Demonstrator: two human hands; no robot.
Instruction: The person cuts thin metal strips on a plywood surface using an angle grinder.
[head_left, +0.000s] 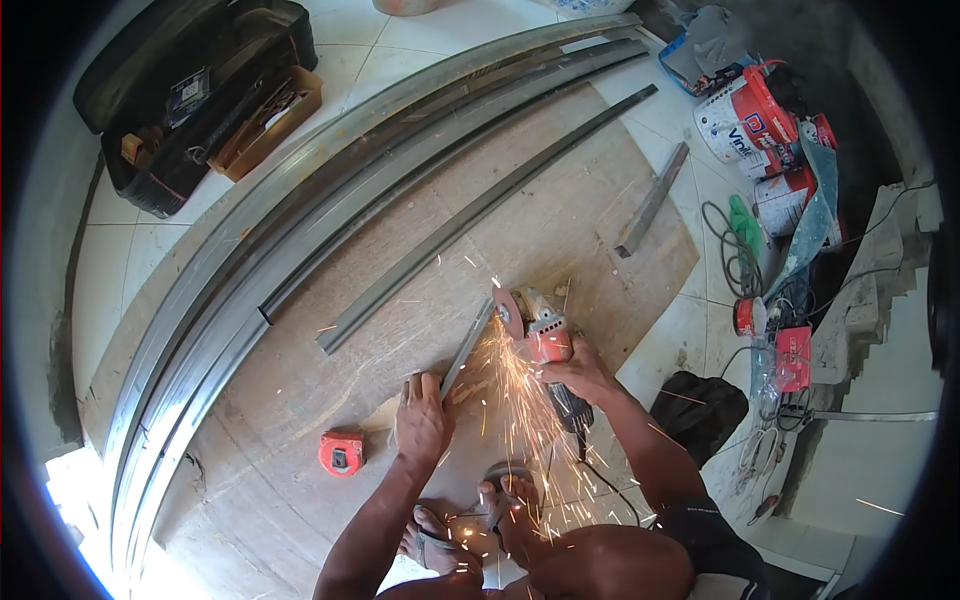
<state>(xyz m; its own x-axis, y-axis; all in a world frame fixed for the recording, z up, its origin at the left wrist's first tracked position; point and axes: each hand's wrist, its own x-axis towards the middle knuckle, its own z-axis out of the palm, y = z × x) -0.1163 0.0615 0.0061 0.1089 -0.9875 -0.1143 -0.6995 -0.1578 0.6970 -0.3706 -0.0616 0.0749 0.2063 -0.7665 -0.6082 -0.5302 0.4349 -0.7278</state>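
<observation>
My right hand is wrapped round an angle grinder with a red body. Its disc meets the far end of a short metal bar, and orange sparks stream back toward my feet. With fingers closed on the near end of that bar, my left hand rests low over the wooden board. A red tape measure lies on the board to the left of this hand.
Long metal profiles lie along the left, beside a single channel. A short offcut sits at right. Further out are an open tool case, paint buckets and cables. Sandalled feet are close below the sparks.
</observation>
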